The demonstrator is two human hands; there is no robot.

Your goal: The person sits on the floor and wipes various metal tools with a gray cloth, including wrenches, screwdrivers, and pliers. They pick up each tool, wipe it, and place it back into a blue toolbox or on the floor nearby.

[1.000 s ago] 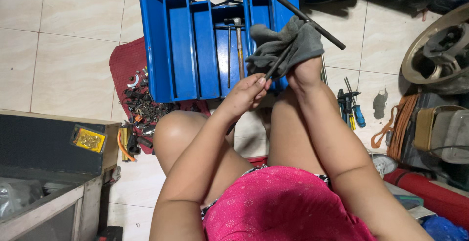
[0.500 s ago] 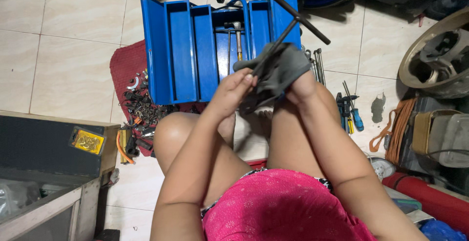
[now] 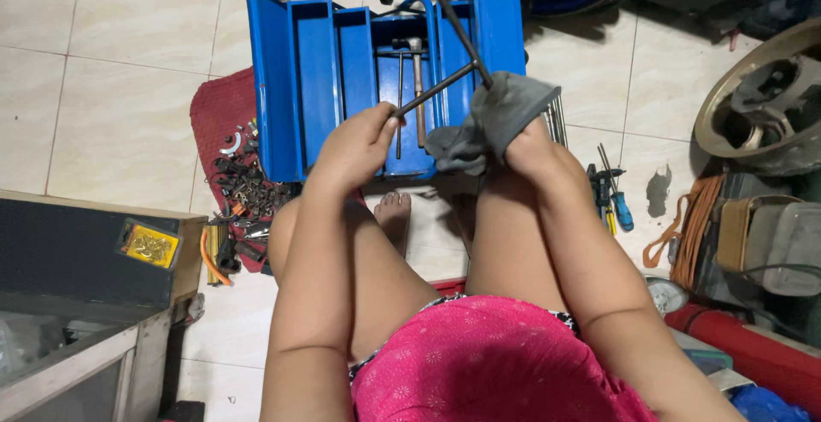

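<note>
The floor (image 3: 128, 88) is laid with pale square tiles, and a person in a pink top sits low on it with bare knees drawn up. Straight ahead stands an open blue metal toolbox (image 3: 342, 80) with its tiered trays spread wide; a hammer (image 3: 417, 80) lies in its middle compartment. The box rests partly on a red mat (image 3: 214, 114), which carries a heap of small dark metal parts (image 3: 248, 182) at the box's left corner. Screwdrivers (image 3: 611, 195) lie on the tiles to the right, near a coil of orange cable (image 3: 688, 225) and a round metal wheel part (image 3: 761, 97). A dark cabinet (image 3: 85, 259) stands at the lower left.

Both arms reach forward over the knees. The left hand (image 3: 355, 144) is raised in front of the toolbox, its grip clenched around the lower end of a T-shaped metal wrench (image 3: 440, 87), whose shaft slants up to the right to a crossbar above the trays. The right hand (image 3: 530, 144) sits just beside it, grasping a grey rag (image 3: 492, 118) that is bunched against the upper part of the shaft near the crossbar, with a fold hanging down between the two hands.
</note>
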